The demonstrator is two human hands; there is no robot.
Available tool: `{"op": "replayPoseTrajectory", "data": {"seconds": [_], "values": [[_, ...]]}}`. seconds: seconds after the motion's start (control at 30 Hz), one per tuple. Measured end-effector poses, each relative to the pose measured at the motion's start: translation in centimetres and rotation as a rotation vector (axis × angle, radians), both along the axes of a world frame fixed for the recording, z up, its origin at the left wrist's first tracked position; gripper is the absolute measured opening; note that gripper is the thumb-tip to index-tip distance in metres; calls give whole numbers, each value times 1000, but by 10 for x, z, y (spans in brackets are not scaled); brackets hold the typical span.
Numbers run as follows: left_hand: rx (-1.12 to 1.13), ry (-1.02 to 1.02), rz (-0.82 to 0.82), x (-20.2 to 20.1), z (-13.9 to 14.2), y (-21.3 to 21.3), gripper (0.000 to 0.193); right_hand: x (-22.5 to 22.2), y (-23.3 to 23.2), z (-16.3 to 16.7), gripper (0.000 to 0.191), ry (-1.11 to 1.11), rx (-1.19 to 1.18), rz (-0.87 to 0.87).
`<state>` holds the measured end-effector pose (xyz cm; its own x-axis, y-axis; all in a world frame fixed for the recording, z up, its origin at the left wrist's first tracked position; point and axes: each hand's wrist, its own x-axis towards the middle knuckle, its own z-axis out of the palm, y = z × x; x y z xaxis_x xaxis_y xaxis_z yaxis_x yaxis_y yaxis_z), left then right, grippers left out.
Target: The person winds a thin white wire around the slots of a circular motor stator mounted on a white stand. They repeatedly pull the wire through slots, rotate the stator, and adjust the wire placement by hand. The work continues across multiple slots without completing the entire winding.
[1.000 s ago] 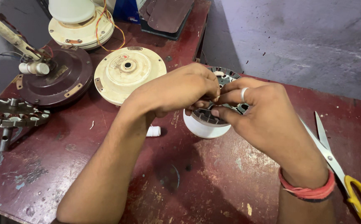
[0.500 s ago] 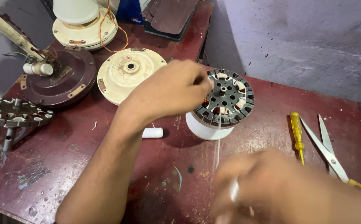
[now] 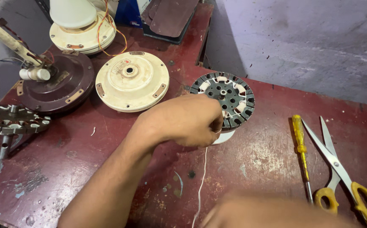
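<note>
A round dark fan stator (image 3: 225,98) with white-wrapped slots stands on a white cup-shaped base on the red table (image 3: 86,169). My left hand (image 3: 183,120) rests against the stator's near edge, fingers pinched where a white string (image 3: 202,177) leaves it. The string runs taut toward me to my right hand (image 3: 268,213), which is blurred at the bottom edge and appears to hold the string's near end.
A yellow-handled screwdriver (image 3: 300,147) and yellow-handled scissors (image 3: 339,164) lie at the right. A cream fan cover (image 3: 132,80), a brown fan motor housing (image 3: 56,84), another stator (image 3: 12,120) and a white fan body (image 3: 80,25) sit left and behind.
My right hand left the stator and pulled back toward me, drawing the white string out. My left hand stayed at the stator's edge. The screwdriver and scissors came into full view.
</note>
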<state>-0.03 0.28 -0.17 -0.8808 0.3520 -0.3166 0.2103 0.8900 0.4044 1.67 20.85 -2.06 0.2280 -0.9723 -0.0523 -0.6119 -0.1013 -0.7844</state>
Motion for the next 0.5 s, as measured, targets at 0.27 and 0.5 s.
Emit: {"op": "replayPoseTrajectory", "data": {"seconds": [0.27,0.5], "values": [[-54,21,-99,4,-3,-2,22,-52,-9,3,26,309,-144,-1226],[-106,-22,-151,4,-3,1,19,-61,-38,-10,16,213,-63,-1420]]}}
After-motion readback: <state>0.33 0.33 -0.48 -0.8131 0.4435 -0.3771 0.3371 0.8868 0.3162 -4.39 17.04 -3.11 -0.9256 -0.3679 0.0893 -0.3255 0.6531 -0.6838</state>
